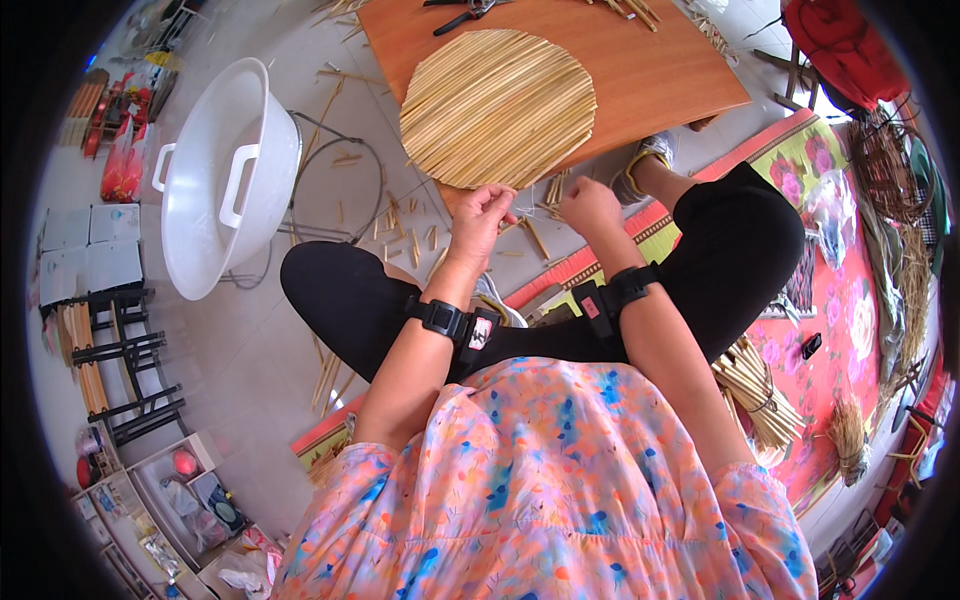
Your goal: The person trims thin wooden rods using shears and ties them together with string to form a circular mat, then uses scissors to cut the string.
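Note:
A round mat of straw-coloured stalks laid side by side (497,105) rests on the wooden table, its near edge jutting past the tabletop. Just below that edge, my left hand (482,220) is closed in a pinch. Thin white thread (527,211) shows at its fingertips and trails toward the right. My right hand (593,208) is closed a short way to the right, apart from the left one. Whatever its fingers hold is hidden. Both hands are in front of the table edge, above my spread legs.
The wooden table (660,80) also bears pruning shears (468,14) and loose stalks (632,12). At left, a large white plastic tub (225,190) leans on its side near a wire hoop (375,165). Cut stalk pieces litter the floor. A tied stalk bundle (762,395) lies on the floral mat (850,330).

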Available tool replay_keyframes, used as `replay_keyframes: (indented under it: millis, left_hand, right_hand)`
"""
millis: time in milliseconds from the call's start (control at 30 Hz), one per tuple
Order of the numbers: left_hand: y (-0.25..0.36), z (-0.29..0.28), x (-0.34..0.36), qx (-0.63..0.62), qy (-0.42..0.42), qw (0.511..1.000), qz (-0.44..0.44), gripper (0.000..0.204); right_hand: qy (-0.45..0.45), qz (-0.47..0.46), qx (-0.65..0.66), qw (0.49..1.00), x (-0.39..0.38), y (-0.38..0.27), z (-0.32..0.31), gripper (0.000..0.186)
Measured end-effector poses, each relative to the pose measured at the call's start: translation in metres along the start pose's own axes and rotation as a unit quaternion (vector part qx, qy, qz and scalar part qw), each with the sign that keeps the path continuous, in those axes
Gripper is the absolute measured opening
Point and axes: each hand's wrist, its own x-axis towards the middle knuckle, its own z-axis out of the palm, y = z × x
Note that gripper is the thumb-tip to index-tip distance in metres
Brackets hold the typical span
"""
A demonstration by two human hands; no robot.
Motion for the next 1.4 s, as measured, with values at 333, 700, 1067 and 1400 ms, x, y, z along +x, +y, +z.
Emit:
replay_keyframes:
  millis: [333, 700, 1067, 1400]
  left_hand:
    - [0.000, 0.004, 0.001, -0.010, -0.014, 0.999, 0.027, 0.014]
    - [-0.007, 0.001, 0.005, -0.020, -0.006, 1.000, 0.016, 0.014]
    - [-0.010, -0.003, 0.008, -0.064, 0.024, 0.998, -0.010, 0.015]
    - [-0.009, 0.000, 0.008, -0.005, -0.046, 0.999, 0.005, 0.014]
  right_hand:
    - [-0.003, -0.104, 0.301, 0.948, 0.010, 0.002, 0.011, 0.022]
    - [-0.060, -0.186, 0.210, 0.958, 0.004, -0.005, 0.023, 0.022]
    - [0.010, -0.014, 0.355, 0.935, 0.018, 0.002, 0.020, 0.018]
    - [-0.081, -0.166, 0.241, 0.953, 0.013, 0.004, 0.027, 0.021]
